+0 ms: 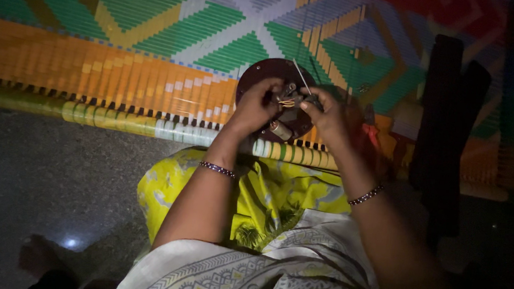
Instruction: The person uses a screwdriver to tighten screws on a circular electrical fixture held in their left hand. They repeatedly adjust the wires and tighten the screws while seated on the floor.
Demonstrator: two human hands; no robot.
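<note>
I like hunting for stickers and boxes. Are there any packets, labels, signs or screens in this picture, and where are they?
None show: no packet, label, sign or screen.
Left hand and right hand: together at a dark round disc with small parts and pale wires, over a woven cot of orange, green and white strips.

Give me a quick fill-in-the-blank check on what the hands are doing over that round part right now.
1. The left hand and right hand work over a dark ____ disc.
2. The disc rests on a woven cot patterned in green, white and ____.
3. Each wrist wears a beaded ____.
4. A thin rod sticks up from between the ____.

Missing words: round; orange; bracelet; hands
</note>
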